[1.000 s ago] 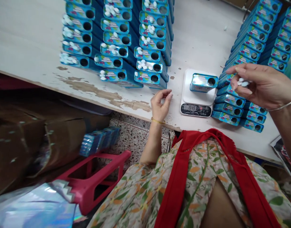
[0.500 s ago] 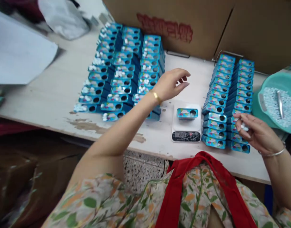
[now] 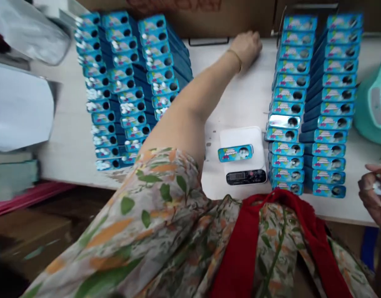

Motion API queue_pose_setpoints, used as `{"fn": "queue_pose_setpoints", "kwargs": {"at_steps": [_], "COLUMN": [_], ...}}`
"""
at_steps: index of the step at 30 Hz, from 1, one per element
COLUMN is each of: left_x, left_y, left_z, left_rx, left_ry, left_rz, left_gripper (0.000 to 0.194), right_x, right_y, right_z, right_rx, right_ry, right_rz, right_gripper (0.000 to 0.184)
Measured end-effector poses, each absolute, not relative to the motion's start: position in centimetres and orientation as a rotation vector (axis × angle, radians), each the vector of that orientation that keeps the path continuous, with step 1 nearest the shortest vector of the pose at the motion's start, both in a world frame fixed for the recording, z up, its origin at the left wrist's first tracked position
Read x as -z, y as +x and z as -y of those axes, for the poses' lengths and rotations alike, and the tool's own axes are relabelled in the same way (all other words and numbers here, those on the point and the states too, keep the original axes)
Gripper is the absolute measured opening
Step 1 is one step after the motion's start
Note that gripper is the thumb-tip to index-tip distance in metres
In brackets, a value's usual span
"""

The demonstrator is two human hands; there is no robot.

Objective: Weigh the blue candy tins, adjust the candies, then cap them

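Observation:
My left hand (image 3: 248, 49) is stretched to the back of the table, near the cardboard box. It is blurred and its fingertips are hidden, so whether it is open or closed does not show. At the right edge, my right hand (image 3: 375, 186) is closed around some small white candies (image 3: 379, 188). A blue tin (image 3: 235, 153) lies across the white kitchen scale (image 3: 240, 134) in front of me, slightly turned, with white pieces showing in its round opening.
Rows of blue tins (image 3: 286, 108) stand right of the scale. More rows (image 3: 131, 120), many topped with white pieces, stand at left. A teal basin (image 3: 369, 107) sits at far right. The brown cardboard box (image 3: 249, 16) walls the back; white paper (image 3: 19, 107) lies far left.
My left hand has moved away from me toward the back of the table. My right hand has moved right, still holding white candies. The tin on the scale has turned slightly. The view has shifted.

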State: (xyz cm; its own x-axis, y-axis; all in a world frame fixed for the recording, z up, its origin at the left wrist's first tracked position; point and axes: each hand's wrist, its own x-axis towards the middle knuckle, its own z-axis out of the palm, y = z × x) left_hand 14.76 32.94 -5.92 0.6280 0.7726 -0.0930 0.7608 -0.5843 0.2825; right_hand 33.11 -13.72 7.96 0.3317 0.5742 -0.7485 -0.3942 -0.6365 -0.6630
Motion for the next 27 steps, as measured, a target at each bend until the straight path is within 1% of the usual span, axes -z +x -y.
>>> {"fn": "queue_pose_setpoints", "kwargs": {"at_steps": [1,2,3,4,5,6,8,9,11,12,13,14,18,20,22,24,27], "left_x": [4.8,3.1,1.1,-1.3,-3.9,-6.4,-10.6,-12.1,-13.8,-14.0,-13.8,-13.2,-8.3,-5.3,-2.8,-1.5,-1.3], "left_y": [14.2,13.4,12.4,11.5,10.5,9.7,8.4,8.0,7.4,7.1,6.6,5.9,1.1,-1.1,-2.5,-2.9,-1.9], "left_z": [-32.5,-31.7,-30.3,-28.3,-25.8,-22.8,-16.0,-12.7,-7.1,-5.2,-4.1,-3.6,-5.6,-6.9,-7.7,-8.7,-12.3], "left_rx": [0.102,0.172,0.164,0.090,-0.119,-0.318,-0.550,-0.543,-0.158,-0.025,0.018,-0.005,-0.327,-0.305,-0.191,-0.135,-0.272], "left_ry": [2.646,2.677,2.702,2.729,2.735,2.702,2.703,2.700,2.669,2.628,2.586,2.552,2.480,2.526,2.624,2.712,2.754], "left_rz": [-1.212,-1.180,-1.153,-1.108,-1.018,-0.855,-0.475,-0.264,-0.159,-0.181,-0.225,-0.294,-0.726,-0.857,-0.846,-0.816,-0.901], "left_gripper": [0.025,0.027,0.029,0.036,0.045,0.043,0.036,0.032,0.020,0.016,0.010,0.009,0.048,0.056,0.049,0.040,0.039], "right_x": [-8.1,-8.2,-8.4,-8.6,-8.8,-8.9,-9.0,-9.0,-8.8,-8.7,-8.7,-8.6,-8.4,-8.0,-7.6,-7.3,-6.7], "right_y": [32.3,31.4,30.2,29.0,27.8,26.7,24.5,23.5,21.9,21.2,20.6,20.2,20.5,21.8,23.2,24.7,26.4], "right_z": [13.1,12.4,11.6,10.7,9.9,9.2,8.3,8.0,8.1,8.4,8.9,9.5,12.6,14.1,15.5,16.8,18.5], "right_rx": [-1.380,-1.343,-1.351,-1.400,-1.466,-1.531,-1.675,-1.731,-1.798,-1.815,-1.827,-1.836,-1.786,-1.698,-1.594,-1.493,-1.378], "right_ry": [-1.783,-1.824,-1.835,-1.799,-1.738,-1.667,-1.498,-1.413,-1.265,-1.213,-1.182,-1.172,-1.234,-1.274,-1.321,-1.366,-1.412], "right_rz": [0.184,0.190,0.200,0.200,0.196,0.189,0.171,0.163,0.145,0.137,0.132,0.131,0.162,0.173,0.171,0.154,0.113], "right_gripper": [0.017,0.016,0.016,0.018,0.022,0.027,0.039,0.043,0.044,0.041,0.037,0.033,0.022,0.020,0.019,0.019,0.018]}}
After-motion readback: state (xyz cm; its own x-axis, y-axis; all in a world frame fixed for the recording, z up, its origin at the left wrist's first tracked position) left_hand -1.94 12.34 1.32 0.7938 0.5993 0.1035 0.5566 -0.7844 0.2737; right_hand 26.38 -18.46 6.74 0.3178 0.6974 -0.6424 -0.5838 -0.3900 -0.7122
